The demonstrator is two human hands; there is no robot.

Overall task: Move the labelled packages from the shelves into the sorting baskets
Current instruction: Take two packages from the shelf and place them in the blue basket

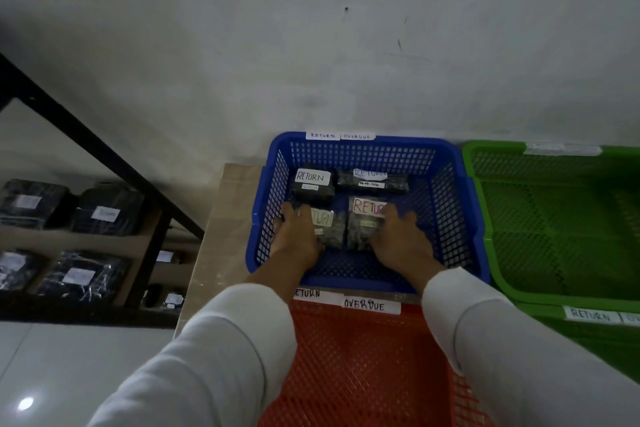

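A blue basket (450, 163) sits against the wall with several black wrapped packages in it, each with a white RETURN label. Both of my hands reach into it. My left hand (296, 236) lies on the front left package (330, 229), fingers spread over its left side. On the front right package (362, 225) rests my right hand (398, 236), fingers along its right edge. Two more packages lie at the back: one at the left (312, 184), one at the right (372, 180). Whether either hand grips its package I cannot tell.
A red basket (363, 357) tagged RETURN and OVERDUE stands in front of the blue one. At the right is a green basket (561, 211). A black-framed shelf (149, 243) at the left holds several labelled black packages (107, 211). White floor lies at the lower left.
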